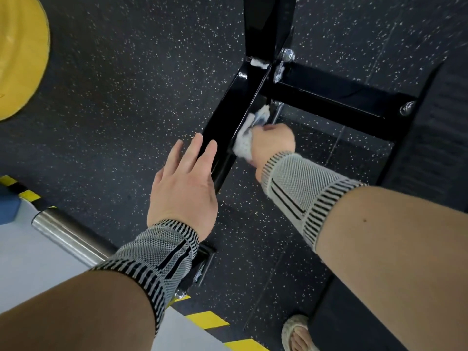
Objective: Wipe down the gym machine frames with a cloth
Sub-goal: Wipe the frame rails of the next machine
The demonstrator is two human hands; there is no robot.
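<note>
- looking from my far left, a yellow weight plate [17, 57] sits at the edge of view and a steel bar [68, 236] runs low beside it, both well apart from where i work and not part of this wipe.
- my left hand [184, 188] is spread flat, fingers straight and relaxed, holding nothing; its fingertips [200, 141] reach the near end of the black frame beam [228, 110]. i judge it is there to brace me while i lean down, though i cannot tell whether it presses on the beam or only hovers over it.
- the frame beam runs along the speckled floor [126, 97] toward a joint where an upright post [266, 26] and a cross beam [329, 97] meet, with bolts at the joint; white smears show at that joint, so i judge it will want attention next.
- the white cloth [247, 134] is bunched against the right side face of the frame beam, partway along it, which fits wiping that face and not the top.
- my right hand [273, 144] is closed around the cloth, fingers curled under and hidden from me, pushing it sideways into the metal.
- lower right, my foot in a sandal [297, 333] stands beside a dark bench pad [410, 153].
</note>
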